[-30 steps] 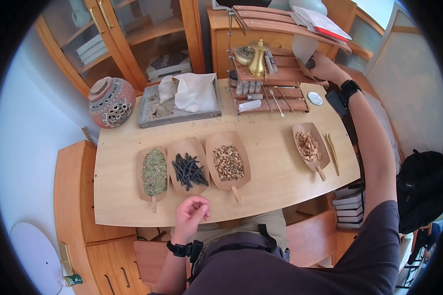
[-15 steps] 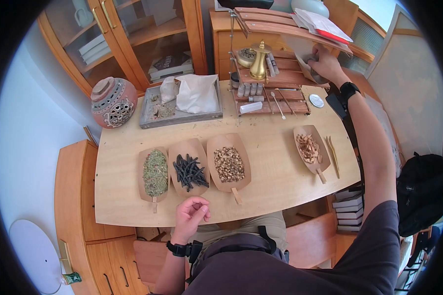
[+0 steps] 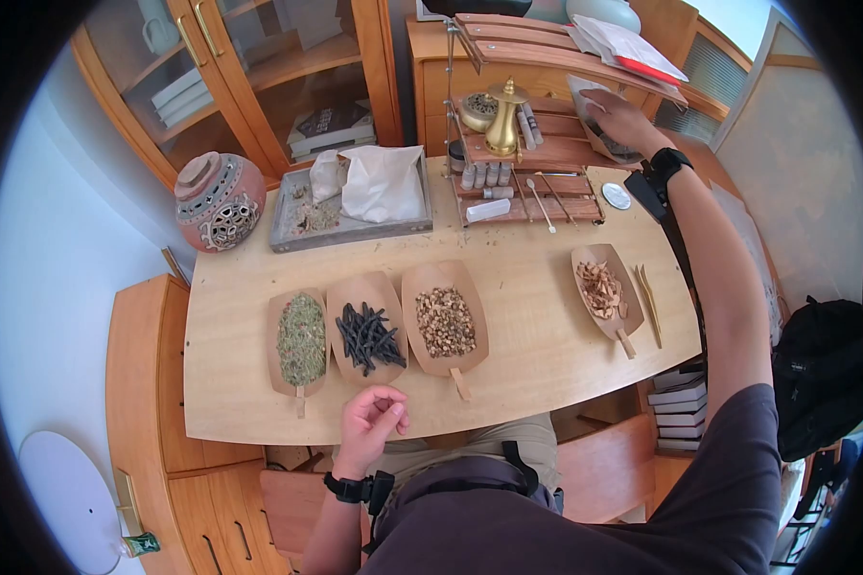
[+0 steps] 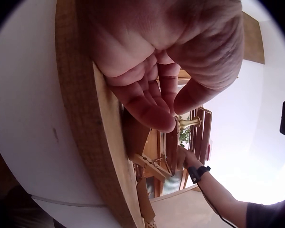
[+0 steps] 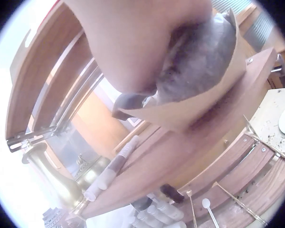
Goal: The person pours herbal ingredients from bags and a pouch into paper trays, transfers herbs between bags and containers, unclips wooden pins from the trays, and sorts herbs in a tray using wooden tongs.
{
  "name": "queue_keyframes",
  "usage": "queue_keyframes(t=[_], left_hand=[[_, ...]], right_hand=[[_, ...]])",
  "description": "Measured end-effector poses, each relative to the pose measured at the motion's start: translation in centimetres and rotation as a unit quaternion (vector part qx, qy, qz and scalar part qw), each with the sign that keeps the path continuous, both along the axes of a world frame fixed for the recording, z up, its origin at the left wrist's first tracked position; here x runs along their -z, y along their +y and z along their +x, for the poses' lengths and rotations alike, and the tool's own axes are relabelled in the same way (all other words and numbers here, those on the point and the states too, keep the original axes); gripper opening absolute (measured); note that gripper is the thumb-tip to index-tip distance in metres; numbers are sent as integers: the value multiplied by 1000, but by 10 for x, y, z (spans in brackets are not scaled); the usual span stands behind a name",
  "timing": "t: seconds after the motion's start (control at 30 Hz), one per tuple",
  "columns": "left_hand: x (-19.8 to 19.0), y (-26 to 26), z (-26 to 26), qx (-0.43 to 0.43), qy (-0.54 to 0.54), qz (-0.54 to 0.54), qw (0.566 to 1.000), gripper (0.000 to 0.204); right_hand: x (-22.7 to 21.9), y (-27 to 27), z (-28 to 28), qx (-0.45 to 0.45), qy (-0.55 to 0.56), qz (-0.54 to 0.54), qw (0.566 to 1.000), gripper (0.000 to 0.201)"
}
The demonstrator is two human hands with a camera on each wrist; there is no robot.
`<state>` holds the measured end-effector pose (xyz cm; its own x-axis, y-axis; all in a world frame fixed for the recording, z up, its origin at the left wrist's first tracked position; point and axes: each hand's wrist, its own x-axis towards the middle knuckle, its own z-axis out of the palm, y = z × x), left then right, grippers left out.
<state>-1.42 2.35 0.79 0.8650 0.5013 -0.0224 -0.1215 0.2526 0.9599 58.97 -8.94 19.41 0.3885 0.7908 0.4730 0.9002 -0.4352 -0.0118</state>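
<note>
At the right end of the rack's middle shelf, my right hand [image 3: 626, 122] grips a brown paper pouch [image 5: 223, 88] with a clear plastic side. Dark contents show through the wrinkled plastic, while the fingertips are hidden in the right wrist view. My left hand [image 3: 374, 417] is idle at the table's front edge, its fingers loosely curled around nothing. Just beyond it lies a paper tray of black sticks [image 3: 366, 335]. On either side of that stand a tray of green dried herb [image 3: 301, 340] and a tray of tan chopped pieces [image 3: 445, 319].
A tray of wood chips [image 3: 602, 287] lies beside golden tweezers [image 3: 648, 302] at the right. The wooden rack [image 3: 556, 144] bears a brass pot [image 3: 503, 120] and small tubes. At the back left are a grey tray [image 3: 355, 233] with white bags and a clay jar [image 3: 219, 201].
My right hand has shifted its fingers toward the pouch's far end; the pouch's raised pale side has lowered and its dark contents show more. My left hand has not moved.
</note>
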Motion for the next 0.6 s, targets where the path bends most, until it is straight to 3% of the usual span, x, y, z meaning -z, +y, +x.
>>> queue_keyframes(t=[0.07, 0.17, 0.3, 0.37, 0.5, 0.57, 0.6], left_hand=[[0, 0, 0, 0, 4, 2, 1000, 11], [-1, 0, 0, 1, 4, 5, 1000, 11], [-2, -2, 0, -5, 18, 5, 1000, 11], [0, -2, -1, -6, 20, 5, 1000, 11], [-1, -1, 0, -4, 11, 6, 1000, 11], [-1, -1, -1, -6, 8, 7, 1000, 11], [-1, -1, -1, -6, 4, 5, 1000, 10]], right_hand=[[-8, 1, -23, 17, 48, -105, 993, 47], [-13, 8, -48, 57, 70, -134, 987, 40], [-6, 6, -26, 49, 77, -172, 981, 49], [3, 5, -18, -3, 19, -150, 989, 49], [6, 5, -13, 10, 42, -148, 988, 47], [6, 6, -13, -43, -90, -184, 978, 45], [5, 6, -12, -45, -91, -183, 978, 45]])
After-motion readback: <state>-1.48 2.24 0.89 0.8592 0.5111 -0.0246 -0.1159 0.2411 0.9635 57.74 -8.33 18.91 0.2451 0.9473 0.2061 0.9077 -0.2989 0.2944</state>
